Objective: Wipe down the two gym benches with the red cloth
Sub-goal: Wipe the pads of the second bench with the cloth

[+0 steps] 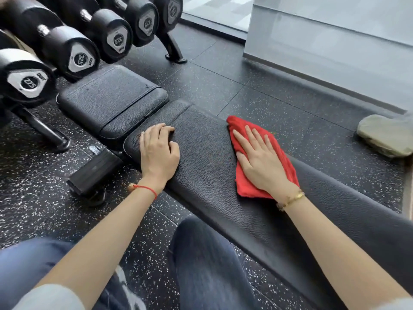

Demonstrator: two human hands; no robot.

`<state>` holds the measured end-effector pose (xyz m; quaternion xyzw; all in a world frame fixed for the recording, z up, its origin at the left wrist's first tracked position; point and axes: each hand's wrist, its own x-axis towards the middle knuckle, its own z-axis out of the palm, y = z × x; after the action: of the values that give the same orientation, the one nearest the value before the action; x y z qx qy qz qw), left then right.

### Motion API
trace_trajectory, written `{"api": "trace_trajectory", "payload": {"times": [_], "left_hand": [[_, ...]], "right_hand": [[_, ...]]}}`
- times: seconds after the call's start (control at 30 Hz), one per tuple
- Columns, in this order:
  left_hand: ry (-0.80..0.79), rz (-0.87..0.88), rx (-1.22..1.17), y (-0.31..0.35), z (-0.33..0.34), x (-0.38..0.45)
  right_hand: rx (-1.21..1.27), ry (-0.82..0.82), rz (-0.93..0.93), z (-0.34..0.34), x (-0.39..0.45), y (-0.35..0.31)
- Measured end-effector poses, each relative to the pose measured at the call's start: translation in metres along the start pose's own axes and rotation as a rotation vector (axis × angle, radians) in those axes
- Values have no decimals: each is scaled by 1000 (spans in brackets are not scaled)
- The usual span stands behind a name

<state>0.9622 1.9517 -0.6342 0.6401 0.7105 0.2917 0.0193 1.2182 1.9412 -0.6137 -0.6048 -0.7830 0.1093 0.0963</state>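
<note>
One red cloth (263,157), rumpled, flat under right hand (260,162).

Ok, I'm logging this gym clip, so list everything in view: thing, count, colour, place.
bench: one in view, black, across the middle, long pad plus seat pad beyond
red cloth: one, on the long pad, under the right hand
dumbbells: several, black, on a rack upper left
floor: dark, speckled
stone-like grey lump: one, far right
left hand: fingers curled, resting on the pad
right hand: flat, pressing the cloth
</note>
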Motion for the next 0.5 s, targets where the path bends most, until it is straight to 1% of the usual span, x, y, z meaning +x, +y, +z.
{"api": "trace_trajectory", "payload": {"times": [0.13, 0.27, 0.4, 0.5], "left_hand": [[0, 10, 7, -1, 0, 2], [-14, 12, 10, -4, 1, 0], [-53, 93, 4, -15, -7, 9], [-33, 161, -31, -42, -20, 29]], "right_hand": [[2, 4, -44, 12, 44, -39], [-4, 34, -77, 24, 50, -64], [-5, 36, -77, 32, 41, -72], [-2, 48, -50, 36, 47, -82]]}}
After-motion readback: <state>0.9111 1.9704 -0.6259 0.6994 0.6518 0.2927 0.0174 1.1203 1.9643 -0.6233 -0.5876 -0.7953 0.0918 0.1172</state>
